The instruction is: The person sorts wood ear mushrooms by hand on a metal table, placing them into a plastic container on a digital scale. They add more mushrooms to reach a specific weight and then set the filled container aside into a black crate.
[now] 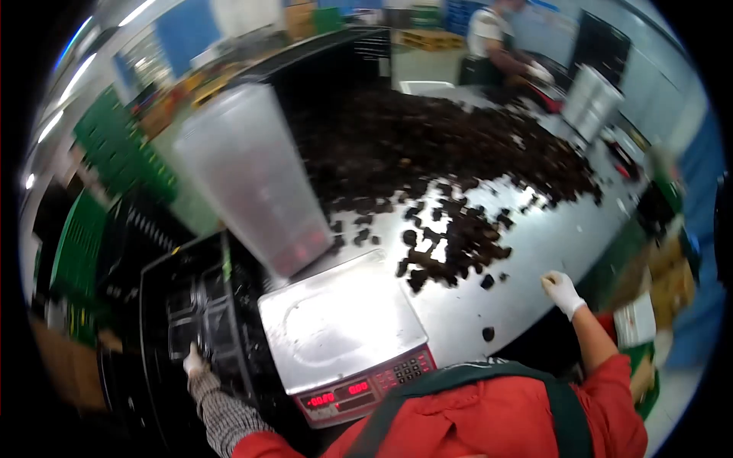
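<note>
A metal desk [462, 328] bears a heap of dark pieces [427, 141] and a scale [343, 324] beside a black crate [156, 343], where the gloved left hand [195, 361] reaches black trays [219, 322], its fingers' grip unclear, as the right hand [563, 293] hovers, fingers curled.

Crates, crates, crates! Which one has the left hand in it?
The black crate right beside the silver-topped scale. The left hand is in there, at the black trays. The green crates farther left have no hand in them.
</note>
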A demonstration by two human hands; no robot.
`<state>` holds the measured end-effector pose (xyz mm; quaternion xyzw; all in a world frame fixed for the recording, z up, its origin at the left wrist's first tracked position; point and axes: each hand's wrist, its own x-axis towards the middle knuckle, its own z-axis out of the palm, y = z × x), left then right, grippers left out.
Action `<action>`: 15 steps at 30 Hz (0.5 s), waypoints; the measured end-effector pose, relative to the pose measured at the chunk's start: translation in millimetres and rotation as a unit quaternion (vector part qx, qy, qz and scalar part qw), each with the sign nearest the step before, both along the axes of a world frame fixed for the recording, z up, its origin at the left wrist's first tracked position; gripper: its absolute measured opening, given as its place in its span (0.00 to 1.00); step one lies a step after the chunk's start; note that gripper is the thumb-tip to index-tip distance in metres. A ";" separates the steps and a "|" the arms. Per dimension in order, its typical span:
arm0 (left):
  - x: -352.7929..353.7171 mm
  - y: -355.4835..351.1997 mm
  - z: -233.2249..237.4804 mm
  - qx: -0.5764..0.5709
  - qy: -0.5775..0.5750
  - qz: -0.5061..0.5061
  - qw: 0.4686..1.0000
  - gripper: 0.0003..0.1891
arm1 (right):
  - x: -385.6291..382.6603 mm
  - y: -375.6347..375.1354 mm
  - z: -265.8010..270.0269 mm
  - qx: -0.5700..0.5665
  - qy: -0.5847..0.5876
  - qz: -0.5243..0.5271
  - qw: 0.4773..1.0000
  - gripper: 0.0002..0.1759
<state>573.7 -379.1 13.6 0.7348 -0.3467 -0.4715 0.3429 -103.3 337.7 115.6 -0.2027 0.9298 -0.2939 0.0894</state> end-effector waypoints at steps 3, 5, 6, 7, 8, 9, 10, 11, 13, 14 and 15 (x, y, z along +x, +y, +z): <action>4.6 -25.3 -3.8 0.038 -0.429 -0.071 0.900 0.36 | 14.7 13.5 -7.8 0.104 -0.021 -0.016 0.994 0.15; -15.2 -10.1 38.4 0.029 -0.588 -0.120 0.799 0.45 | 28.3 8.6 -15.6 0.056 -0.178 -0.034 0.982 0.17; -63.2 38.4 112.5 0.016 -0.559 -0.133 0.818 0.49 | 39.2 -5.3 -6.5 0.056 -0.253 -0.026 0.966 0.18; -80.2 33.9 141.3 -0.056 -0.539 -0.120 0.832 0.46 | 47.4 -18.2 -2.8 0.077 -0.286 0.002 0.955 0.18; -77.2 -7.8 133.6 -0.217 -0.575 -0.105 0.782 0.41 | 55.1 -28.2 -1.1 0.096 -0.318 0.029 0.943 0.18; -86.9 -37.3 145.3 -0.409 -0.517 -0.134 0.739 0.37 | 56.7 -32.5 -16.2 0.122 -0.272 0.062 0.952 0.18; -121.0 -41.0 181.1 -0.483 -0.467 -0.156 0.724 0.35 | 58.2 -34.9 -30.9 0.148 -0.226 0.094 0.958 0.18; -170.2 -17.0 228.6 -0.548 -0.403 -0.182 0.710 0.33 | 61.2 -44.9 -27.8 0.153 -0.215 0.086 0.961 0.19; -253.3 33.4 300.4 -0.622 -0.264 -0.249 0.694 0.30 | 64.8 -56.2 -23.5 0.140 -0.200 0.086 0.966 0.20; -283.6 44.1 324.5 -0.653 -0.270 -0.261 0.658 0.29 | 66.8 -56.5 -21.7 0.122 -0.195 0.093 0.969 0.21; -311.9 55.1 346.4 -0.685 -0.291 -0.272 0.610 0.29 | 70.2 -56.8 -20.2 0.102 -0.190 0.101 0.971 0.23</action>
